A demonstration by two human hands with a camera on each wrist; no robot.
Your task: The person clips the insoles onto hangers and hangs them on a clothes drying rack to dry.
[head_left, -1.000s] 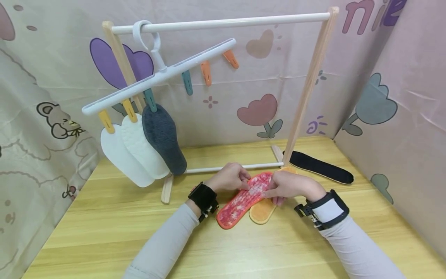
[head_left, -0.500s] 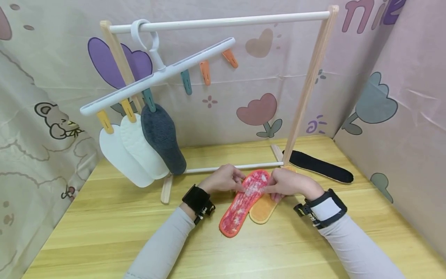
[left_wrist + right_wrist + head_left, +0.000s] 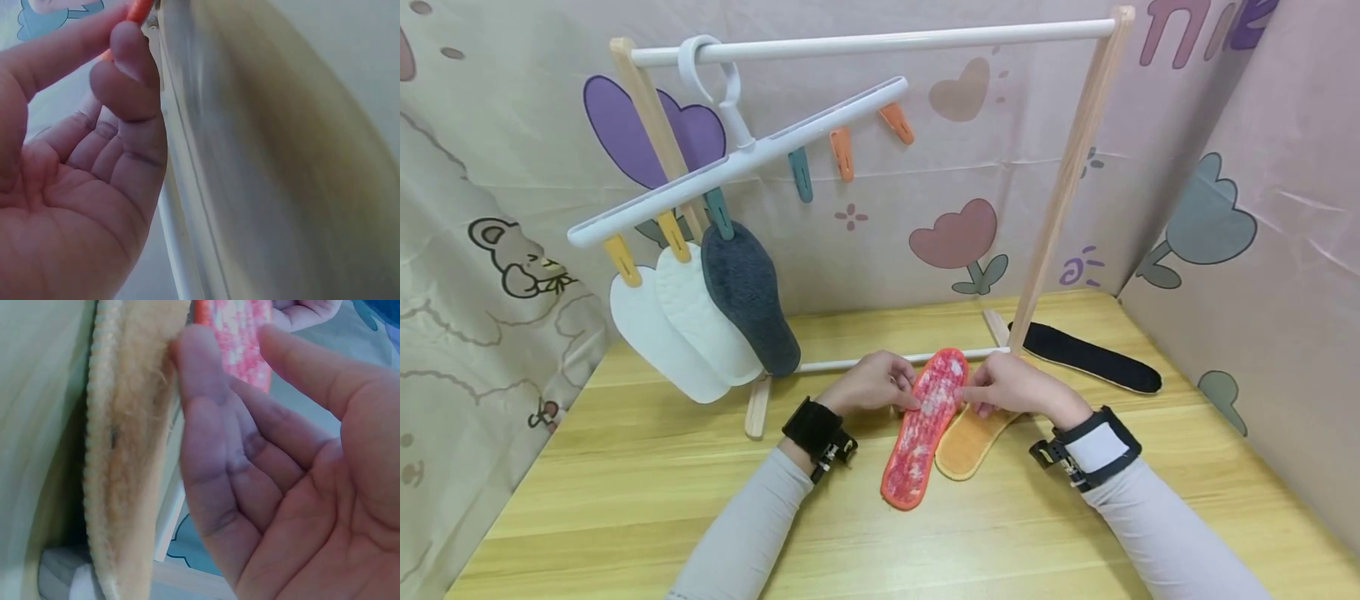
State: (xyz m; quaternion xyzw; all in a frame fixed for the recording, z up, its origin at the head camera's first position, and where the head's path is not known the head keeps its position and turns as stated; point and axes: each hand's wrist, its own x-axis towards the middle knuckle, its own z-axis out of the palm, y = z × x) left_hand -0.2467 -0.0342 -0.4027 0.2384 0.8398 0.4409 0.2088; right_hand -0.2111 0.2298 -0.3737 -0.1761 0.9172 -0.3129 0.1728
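Observation:
A red-and-white patterned insole (image 3: pixel 922 429) with an orange rim stands slanted above the table in the head view. My left hand (image 3: pixel 874 382) pinches its left edge between thumb and fingers; the left wrist view shows the orange rim (image 3: pixel 139 10) at the fingertips. At the insole's opposite edge is my right hand (image 3: pixel 1018 385), its thumb and fingers apart in the right wrist view, with the red insole (image 3: pixel 240 347) showing beyond the gap. A yellow-orange fluffy insole (image 3: pixel 966 446) lies on the table, partly under my right hand.
A wooden rack with a white top rod (image 3: pixel 880 42) holds a tilted white clip hanger (image 3: pixel 737 162). Two white insoles (image 3: pixel 666 342) and a dark grey insole (image 3: pixel 748 296) hang from its clips. A black insole (image 3: pixel 1090 358) lies at the right, beyond the rack's post (image 3: pixel 1071 183).
The red insole has risen from over the yellow-orange one, moved slightly left and turned more upright. My left hand has shifted left with it; my right hand's fingers have come to its edge.

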